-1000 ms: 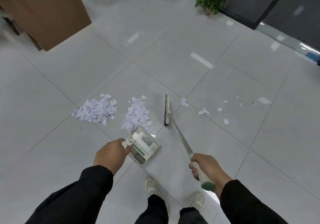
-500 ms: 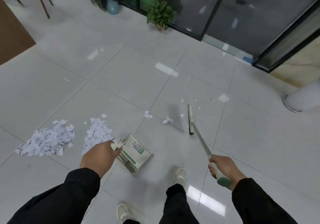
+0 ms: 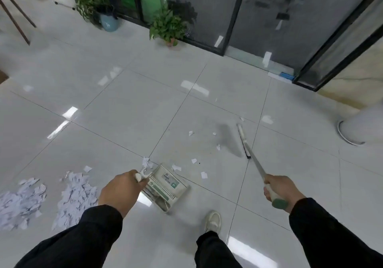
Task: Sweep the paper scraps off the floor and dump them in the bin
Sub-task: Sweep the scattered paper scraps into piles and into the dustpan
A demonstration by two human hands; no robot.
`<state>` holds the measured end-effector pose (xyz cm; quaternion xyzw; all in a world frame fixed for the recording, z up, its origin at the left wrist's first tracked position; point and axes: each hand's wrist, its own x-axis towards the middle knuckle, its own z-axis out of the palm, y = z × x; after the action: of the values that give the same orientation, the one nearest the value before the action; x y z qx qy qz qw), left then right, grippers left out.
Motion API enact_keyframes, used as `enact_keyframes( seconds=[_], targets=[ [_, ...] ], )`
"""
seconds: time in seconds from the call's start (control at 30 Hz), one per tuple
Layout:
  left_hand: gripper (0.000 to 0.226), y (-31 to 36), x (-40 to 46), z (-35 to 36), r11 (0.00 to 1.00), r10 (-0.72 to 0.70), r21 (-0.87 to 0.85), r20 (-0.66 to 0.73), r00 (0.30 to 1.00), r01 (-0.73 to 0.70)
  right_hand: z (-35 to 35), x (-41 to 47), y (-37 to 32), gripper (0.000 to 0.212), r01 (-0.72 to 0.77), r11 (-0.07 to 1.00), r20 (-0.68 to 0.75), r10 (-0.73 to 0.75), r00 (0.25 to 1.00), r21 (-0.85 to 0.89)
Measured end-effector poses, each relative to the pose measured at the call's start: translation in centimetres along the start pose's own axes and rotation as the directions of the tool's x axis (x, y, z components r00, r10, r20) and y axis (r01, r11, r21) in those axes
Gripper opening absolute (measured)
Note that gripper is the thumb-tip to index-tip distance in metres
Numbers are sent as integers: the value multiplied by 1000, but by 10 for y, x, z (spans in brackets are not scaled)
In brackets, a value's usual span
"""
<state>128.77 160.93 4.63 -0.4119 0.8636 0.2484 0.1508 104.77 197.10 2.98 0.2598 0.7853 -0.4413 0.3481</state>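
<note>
Shifted right since before, the broom (image 3: 244,141) reaches center-right in my curled right hand (image 3: 282,189), my left hand (image 3: 120,189) grips one dustpan (image 3: 165,185), two scrap piles (image 3: 74,195) lie lower left.

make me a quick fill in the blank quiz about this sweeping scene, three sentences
1. The left hand holds the ____ by its handle.
2. The right hand grips the long handle of the ____.
3. The two big piles of paper scraps lie to the ____ of the left hand.

Missing words: dustpan; broom; left
</note>
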Motion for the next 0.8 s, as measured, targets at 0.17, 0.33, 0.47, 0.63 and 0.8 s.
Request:
enact_keyframes(
  seconds=[0.17,0.33,0.47,0.63,0.8],
  targets=[
    [33,85,40,10,996,-80,-44,-39,996,78,-57,114,-105,9,51,998,2,-50,999,-48],
    [39,154,95,28,984,-176,-30,-131,976,173,-77,253,-186,19,-47,987,-30,43,999,-157],
    [37,180,113,28,984,-178,-33,-159,971,175,-67,300,-198,32,-21,930,27,33,999,-367],
    [42,191,124,40,979,-203,-31,-170,964,201,-36,292,-185,19,-64,902,158,144,977,-426],
    [40,187,100,32,977,-213,-61,-183,960,205,-2,236,-146,27,-19,885,258,155,954,-465]
  ],
)
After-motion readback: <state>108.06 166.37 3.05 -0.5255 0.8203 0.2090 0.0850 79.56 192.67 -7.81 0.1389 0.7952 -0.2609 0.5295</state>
